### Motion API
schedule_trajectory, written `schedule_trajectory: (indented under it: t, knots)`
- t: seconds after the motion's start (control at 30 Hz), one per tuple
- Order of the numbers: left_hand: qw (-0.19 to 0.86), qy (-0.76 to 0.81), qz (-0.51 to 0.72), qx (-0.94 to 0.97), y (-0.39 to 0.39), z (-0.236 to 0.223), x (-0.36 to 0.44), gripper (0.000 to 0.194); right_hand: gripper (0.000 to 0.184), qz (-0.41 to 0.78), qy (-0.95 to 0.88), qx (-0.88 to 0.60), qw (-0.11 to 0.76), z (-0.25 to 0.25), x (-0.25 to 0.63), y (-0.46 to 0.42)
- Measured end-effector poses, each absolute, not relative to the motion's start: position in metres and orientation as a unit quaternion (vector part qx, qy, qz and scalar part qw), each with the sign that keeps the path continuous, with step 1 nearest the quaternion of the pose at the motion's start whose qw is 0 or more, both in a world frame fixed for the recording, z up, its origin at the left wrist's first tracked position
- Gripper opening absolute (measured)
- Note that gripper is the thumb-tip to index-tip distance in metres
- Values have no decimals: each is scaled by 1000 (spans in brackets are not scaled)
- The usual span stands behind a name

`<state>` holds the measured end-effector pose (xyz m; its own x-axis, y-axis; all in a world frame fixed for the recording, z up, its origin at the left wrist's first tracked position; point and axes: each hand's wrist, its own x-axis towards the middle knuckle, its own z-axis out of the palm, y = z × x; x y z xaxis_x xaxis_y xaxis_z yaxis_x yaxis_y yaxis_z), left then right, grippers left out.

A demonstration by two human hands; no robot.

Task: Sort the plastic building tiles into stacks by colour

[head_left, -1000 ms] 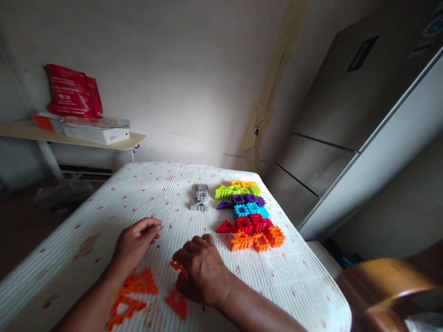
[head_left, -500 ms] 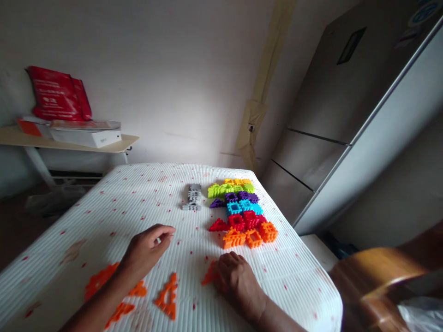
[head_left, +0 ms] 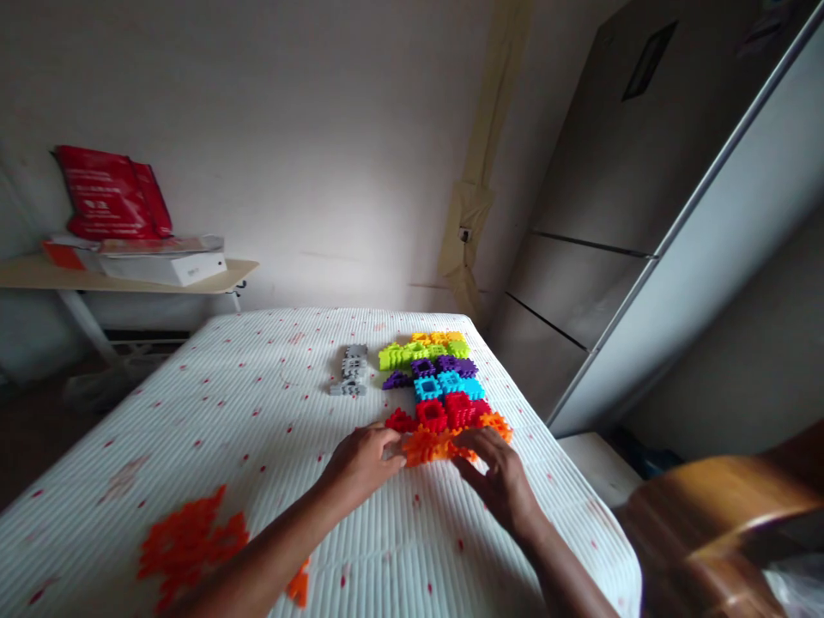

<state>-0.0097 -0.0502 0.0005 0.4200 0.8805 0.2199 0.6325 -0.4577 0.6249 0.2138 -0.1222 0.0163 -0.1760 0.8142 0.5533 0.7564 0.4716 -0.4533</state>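
Orange interlocking plastic blocks [head_left: 426, 447] stand in a stack at the near side of the colored rows. My left hand [head_left: 364, 461] has its thumb and fingers closed at the stack's left end. On the right, my right hand [head_left: 502, 476] curls its thumb and fingers around the other end, touching the orange pieces. Another orange block [head_left: 497, 425] shows behind my right fingers. Loose orange pieces [head_left: 186, 541] lie flat at the near left, and an orange triangle [head_left: 299, 584] is partly hidden by my left forearm.
Beyond the orange stack sit rows of red [head_left: 458, 410], light blue [head_left: 449, 384], purple [head_left: 445, 366], green [head_left: 421, 353] and yellow blocks [head_left: 438, 337]. Grey blocks [head_left: 351, 369] stand to their left. A wooden chair [head_left: 727, 506] is beside the table's right edge.
Both hands have moved forward to the orange stack, the left also rightward. The orange piece formerly under my right hand is gone from that spot. My view has shifted slightly.
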Motion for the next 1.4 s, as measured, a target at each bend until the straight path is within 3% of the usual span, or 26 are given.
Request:
schedule_trajectory:
  t: [0.43, 1.4]
  knots:
    - [200, 502, 230, 809, -49, -8, 5, 18, 14, 48, -761, -466, 450, 22, 213, -62]
    - [216, 523, 197, 801, -55, -7, 7, 14, 15, 17, -847, -428, 316, 17, 207, -73]
